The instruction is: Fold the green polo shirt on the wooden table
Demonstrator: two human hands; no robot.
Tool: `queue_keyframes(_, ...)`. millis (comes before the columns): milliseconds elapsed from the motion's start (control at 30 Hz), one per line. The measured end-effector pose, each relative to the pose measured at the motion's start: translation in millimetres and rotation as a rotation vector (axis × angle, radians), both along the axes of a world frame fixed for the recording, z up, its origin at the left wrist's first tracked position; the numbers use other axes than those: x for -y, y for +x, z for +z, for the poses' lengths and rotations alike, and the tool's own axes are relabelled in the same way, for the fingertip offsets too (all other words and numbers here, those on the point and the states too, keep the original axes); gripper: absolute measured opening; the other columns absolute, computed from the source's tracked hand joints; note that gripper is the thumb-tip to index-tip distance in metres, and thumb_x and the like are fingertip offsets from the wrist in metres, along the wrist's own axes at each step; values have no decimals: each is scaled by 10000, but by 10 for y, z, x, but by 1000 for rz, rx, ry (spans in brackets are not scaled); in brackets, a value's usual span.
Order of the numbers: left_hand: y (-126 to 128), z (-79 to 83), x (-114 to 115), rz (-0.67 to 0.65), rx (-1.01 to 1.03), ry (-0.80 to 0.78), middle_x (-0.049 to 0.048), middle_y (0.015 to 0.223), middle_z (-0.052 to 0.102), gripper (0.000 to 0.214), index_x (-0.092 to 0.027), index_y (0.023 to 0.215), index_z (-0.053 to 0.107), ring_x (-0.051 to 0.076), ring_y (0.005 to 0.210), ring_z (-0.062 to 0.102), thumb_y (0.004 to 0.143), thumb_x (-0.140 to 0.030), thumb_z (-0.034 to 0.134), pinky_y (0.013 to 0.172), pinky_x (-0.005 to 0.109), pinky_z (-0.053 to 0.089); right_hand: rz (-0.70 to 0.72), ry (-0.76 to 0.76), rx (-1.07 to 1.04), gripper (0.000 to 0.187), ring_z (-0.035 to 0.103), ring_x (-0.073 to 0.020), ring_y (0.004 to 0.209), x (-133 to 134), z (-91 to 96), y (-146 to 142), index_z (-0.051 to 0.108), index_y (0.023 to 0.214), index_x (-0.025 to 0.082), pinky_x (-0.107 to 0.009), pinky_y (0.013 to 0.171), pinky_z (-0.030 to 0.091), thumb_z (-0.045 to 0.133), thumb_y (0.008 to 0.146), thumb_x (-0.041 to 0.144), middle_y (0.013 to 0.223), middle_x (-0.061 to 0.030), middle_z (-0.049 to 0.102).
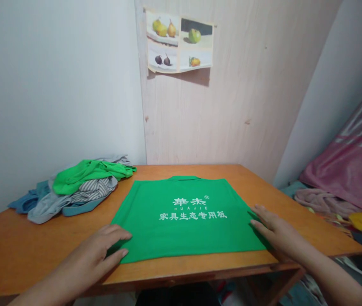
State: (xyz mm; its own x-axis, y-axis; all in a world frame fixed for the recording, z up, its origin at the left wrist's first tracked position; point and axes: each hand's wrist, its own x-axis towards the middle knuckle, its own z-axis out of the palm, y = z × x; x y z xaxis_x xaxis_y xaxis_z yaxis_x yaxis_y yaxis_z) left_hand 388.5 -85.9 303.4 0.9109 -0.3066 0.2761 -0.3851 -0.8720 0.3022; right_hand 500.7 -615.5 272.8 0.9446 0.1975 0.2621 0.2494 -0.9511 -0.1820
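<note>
A green collared shirt (187, 238) lies folded flat on the wooden table (155, 272), its white lettering facing up and its collar toward the wall. At the shirt's near left corner is my left hand (104, 248), fingers apart and fingertips over the edge of the cloth. My right hand (272, 227) rests along the right edge, its fingers stretched out and thumb apart. Neither hand grips the fabric.
On the table's left side sits a heap of crumpled clothes (88, 187), green, striped and blue. Fruit pictures (179, 42) hang on the back wall. Off to the right are a pink curtain (353, 157) and piled cloths (327, 202).
</note>
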Motion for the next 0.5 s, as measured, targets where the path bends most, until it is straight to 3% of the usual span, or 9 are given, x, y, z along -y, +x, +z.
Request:
queue_keyframes(100,-87,57,-21,3,-23,18,26,1119,685,283,-321,1082,698,253,1076,613,847,-436,593,953,320,486,124,59,1,475,593,-269,1180,57,188,-158,629,1244,208,-417,1040,441,395,922,467,1290,-102,637)
queue_keyframes(200,-121,33,-70,-26,-50,44,21,1134,672,279,-328,1083,691,247,1091,604,822,-371,602,956,317,485,204,35,-66,371,636,-255,1074,33,291,-337,669,1140,245,-388,956,492,456,899,430,1160,-73,686)
queue_keyframes(333,-124,3,-89,-48,-28,47,5,1182,662,356,-338,1117,672,254,1134,588,774,-287,592,965,319,479,246,-38,-140,357,629,-257,1070,-6,251,-484,666,1143,262,-360,913,501,532,814,297,1181,-69,667)
queue_keyframes(500,-161,105,15,-38,-39,87,11,1134,668,349,-300,1060,658,236,1093,595,743,-210,543,924,300,482,230,-94,-56,317,652,-236,956,-69,160,-480,674,1051,255,-345,840,511,498,787,239,1065,-64,687)
